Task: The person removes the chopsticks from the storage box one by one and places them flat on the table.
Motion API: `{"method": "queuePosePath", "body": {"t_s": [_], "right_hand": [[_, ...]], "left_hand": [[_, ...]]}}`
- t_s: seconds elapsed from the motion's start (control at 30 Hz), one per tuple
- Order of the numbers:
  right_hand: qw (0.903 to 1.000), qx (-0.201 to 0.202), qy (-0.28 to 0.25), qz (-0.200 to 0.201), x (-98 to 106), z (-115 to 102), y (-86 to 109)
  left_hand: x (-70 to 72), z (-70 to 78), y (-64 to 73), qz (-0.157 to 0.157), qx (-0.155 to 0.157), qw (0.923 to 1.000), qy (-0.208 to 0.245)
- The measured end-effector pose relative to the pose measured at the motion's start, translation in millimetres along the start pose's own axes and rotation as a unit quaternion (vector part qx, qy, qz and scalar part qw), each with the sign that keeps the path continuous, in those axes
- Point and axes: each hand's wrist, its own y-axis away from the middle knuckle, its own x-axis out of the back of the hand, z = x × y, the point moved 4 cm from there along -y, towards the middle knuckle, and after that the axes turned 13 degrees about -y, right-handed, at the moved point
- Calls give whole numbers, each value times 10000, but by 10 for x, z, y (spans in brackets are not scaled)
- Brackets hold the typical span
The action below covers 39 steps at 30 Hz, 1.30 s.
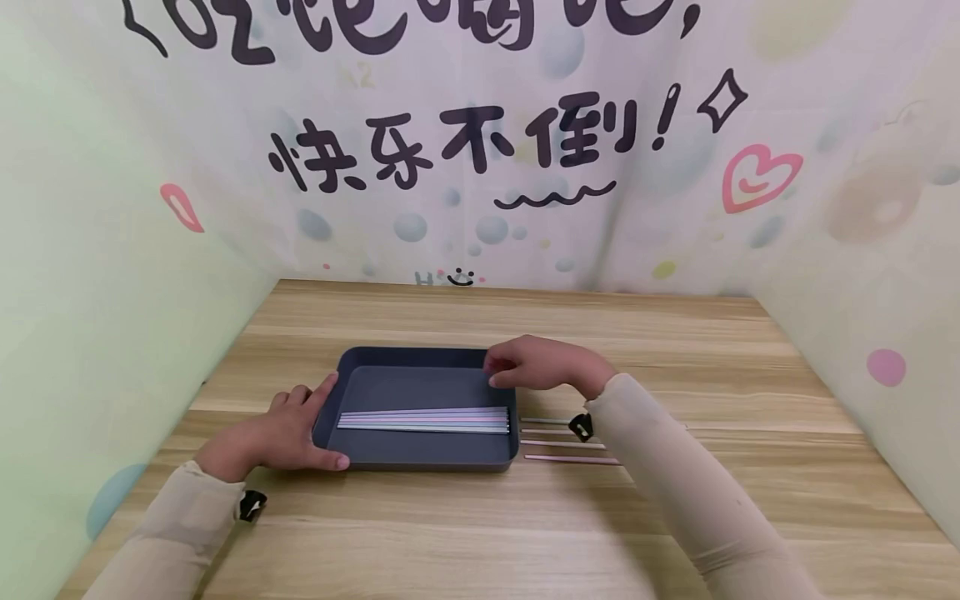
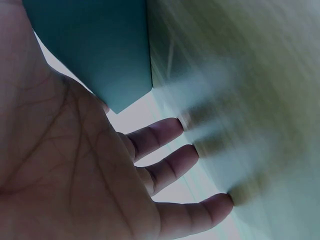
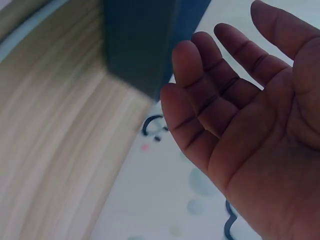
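A dark grey-blue rectangular tray (image 1: pixel 420 460) lies on the table. Inside it, side by side, are several slim pastel chopsticks (image 1: pixel 423 420). My left hand (image 1: pixel 288 429) is at the tray's left side, thumb at the near-left corner and fingers spread along the edge. In the left wrist view its fingers (image 2: pixel 170 170) are extended beside the tray wall (image 2: pixel 95 45). Over the tray's far-right corner is my right hand (image 1: pixel 543 364), its fingers loosely bent with nothing between them. The right wrist view shows that palm beside the tray (image 3: pixel 140 45); whether the fingertips touch it I cannot tell.
To the right of the tray, several more chopsticks (image 1: pixel 570 458) lie on the wooden table (image 1: pixel 480 533), partly hidden under my right forearm. A printed cloth wall (image 1: pixel 480 242) closes off the back, with pale walls at both sides.
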Motion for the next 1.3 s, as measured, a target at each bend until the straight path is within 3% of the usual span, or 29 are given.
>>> {"method": "queuePosePath", "body": {"t_s": [0.13,0.37,0.57,0.83,1.03,1.3], "right_hand": [[9997,218,55,-18,-12,-164,-161],[9992,395,-67,-26,-58,-377,-378],[9981,582,-206,-81,-140,-473,-563],[9974,544,-463,24,-245,-440,-731],[9979,600,-232,-73,-439,-439,-898],[9994,278,-86,-203,-642,-373,-941]], "left_hand": [[4,-5,-9,68,-43,10000,27],[-126,-118,-89,275,-4,9996,-7],[-76,-66,-72,223,-20,9997,-4],[-23,46,-106,127,-118,9998,-17],[-40,-17,-62,141,14,9999,3],[-67,-36,-37,118,55,9999,51]]}}
